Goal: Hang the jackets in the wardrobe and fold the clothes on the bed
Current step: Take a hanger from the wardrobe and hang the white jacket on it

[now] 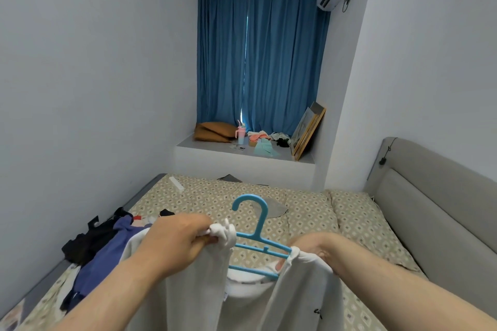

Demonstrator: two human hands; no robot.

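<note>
1. Fingers [205, 236] of the left hand [174, 242] curled tight round a bunched shoulder of the white top [196, 298], at the left end of the blue hanger [259, 234].
2. Fingers of the right hand [316, 248] clamped on the other shoulder at the hanger's right end, with one fingertip peeping out beside the lower bar.
3. White top held up in the air, draped below the hanger, neckline looped round the lower bar. Apparently not yet seated on both arms of the hanger.
4. Likely soft, light and limp, so prone to sag and slide off slick plastic. Best taken at the shoulder seams or the collar, never by loose cloth lower down.
5. Hanger probably stiff and light. For the carry, best held by the neck just under the hook, with the top settled evenly first.
6. Under and beyond the hanger, the bed [309, 212] with its patterned sheet.
7. Left of the hanger, a pile of clothes [102, 252] in black and purple-blue, waiting on the bed.
8. Just beyond the hook, a grey garment [274, 208] lying flat.
9. Right of the hanger, well apart, the grey headboard [430, 196].
10. Far beyond the hook, a cluttered window ledge [209, 149] below a blue curtain [255, 48].
11. No wardrobe in sight.
</note>
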